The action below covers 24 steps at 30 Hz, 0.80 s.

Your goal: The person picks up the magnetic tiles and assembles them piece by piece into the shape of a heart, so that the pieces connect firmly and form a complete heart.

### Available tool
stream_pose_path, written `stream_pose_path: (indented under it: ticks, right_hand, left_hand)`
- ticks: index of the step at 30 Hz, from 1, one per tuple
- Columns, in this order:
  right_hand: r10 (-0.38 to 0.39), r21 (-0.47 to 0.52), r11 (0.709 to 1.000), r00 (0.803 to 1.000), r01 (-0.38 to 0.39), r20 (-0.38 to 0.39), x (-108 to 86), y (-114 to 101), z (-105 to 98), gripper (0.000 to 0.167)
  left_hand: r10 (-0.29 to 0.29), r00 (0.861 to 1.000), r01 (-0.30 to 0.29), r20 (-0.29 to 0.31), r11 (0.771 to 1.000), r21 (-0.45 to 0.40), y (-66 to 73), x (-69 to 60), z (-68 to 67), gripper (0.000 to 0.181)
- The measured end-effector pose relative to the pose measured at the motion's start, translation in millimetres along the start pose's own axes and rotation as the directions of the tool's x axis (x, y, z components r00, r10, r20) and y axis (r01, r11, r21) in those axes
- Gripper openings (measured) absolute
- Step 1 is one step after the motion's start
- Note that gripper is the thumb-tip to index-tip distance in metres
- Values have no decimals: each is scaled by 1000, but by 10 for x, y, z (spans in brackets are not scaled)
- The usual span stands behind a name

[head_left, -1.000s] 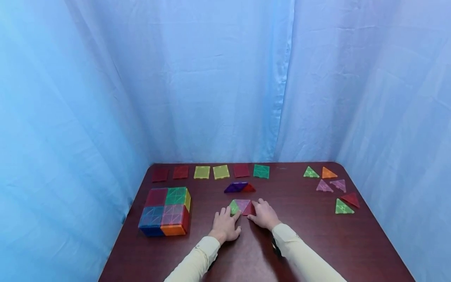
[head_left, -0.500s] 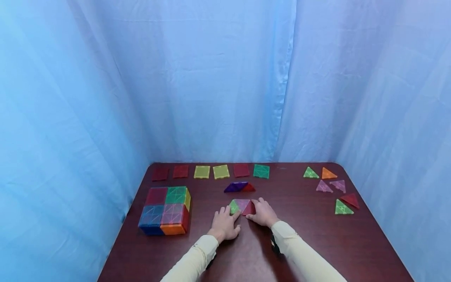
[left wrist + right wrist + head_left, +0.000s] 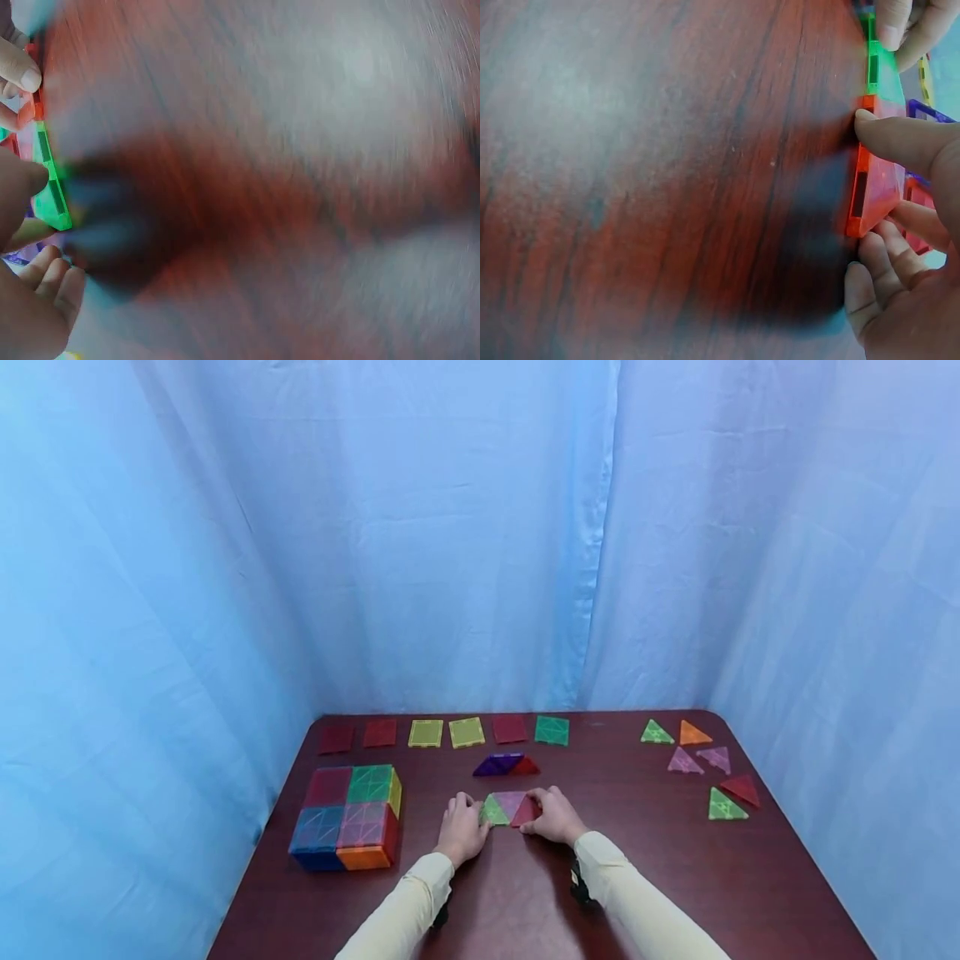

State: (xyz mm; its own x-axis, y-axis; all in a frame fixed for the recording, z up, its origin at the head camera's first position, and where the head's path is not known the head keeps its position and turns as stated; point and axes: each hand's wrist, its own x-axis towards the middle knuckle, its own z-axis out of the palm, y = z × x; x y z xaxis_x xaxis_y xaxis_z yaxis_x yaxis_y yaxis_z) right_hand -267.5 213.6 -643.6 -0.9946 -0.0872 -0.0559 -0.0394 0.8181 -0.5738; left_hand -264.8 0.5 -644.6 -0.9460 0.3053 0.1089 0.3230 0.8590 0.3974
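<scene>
Three triangular magnetic tiles lie edge to edge in a row in the head view: a green triangle tile [image 3: 495, 812], a pink triangle tile [image 3: 510, 800] and a red triangle tile [image 3: 523, 814]. My left hand [image 3: 462, 830] pinches the green one at the row's left end, thumb on the near edge in the left wrist view. At the other end, my right hand [image 3: 557, 816] holds the red one between thumb and fingers. Just behind the row stands a purple and red tile piece [image 3: 501, 766]. Whether the row is lifted off the table I cannot tell.
On the left of the table [image 3: 510, 910] sits a block of coloured square tiles [image 3: 348, 817]. Several square tiles, among them a yellow one [image 3: 426, 733], line the back edge. Loose triangle tiles, including an orange one [image 3: 694, 732], lie at the right.
My left hand has shifted from pressing on the front of the green tile to its left side, where it now pinches it. The right hand stays at the red tile.
</scene>
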Motion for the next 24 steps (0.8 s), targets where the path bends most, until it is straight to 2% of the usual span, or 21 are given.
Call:
stream_pose_path:
  ticks: [5, 10, 13, 17, 24]
  right_hand:
    - [-49, 124, 991, 998, 54, -49, -20, 29, 40, 69]
    - [-128, 82, 988, 989, 135, -78, -42, 45, 68, 75]
    - [-138, 52, 988, 986, 144, -96, -58, 49, 68, 70]
    - [-145, 50, 987, 981, 152, -131, -77, 53, 59, 63]
    - [-182, 39, 980, 958, 195, -222, -24, 55, 1, 33]
  left_hand:
    - [3, 998, -10, -62, 992, -124, -3, -3, 8, 35]
    - [-14, 998, 0, -61, 975, -221, -22, 1, -3, 36]
    - [-27, 998, 11, -62, 971, -238, -28, -4, -5, 38]
    - [-18, 996, -4, -92, 973, -230, -36, -16, -5, 41]
    - [-43, 985, 4, -167, 974, -227, -47, 68, -41, 20]
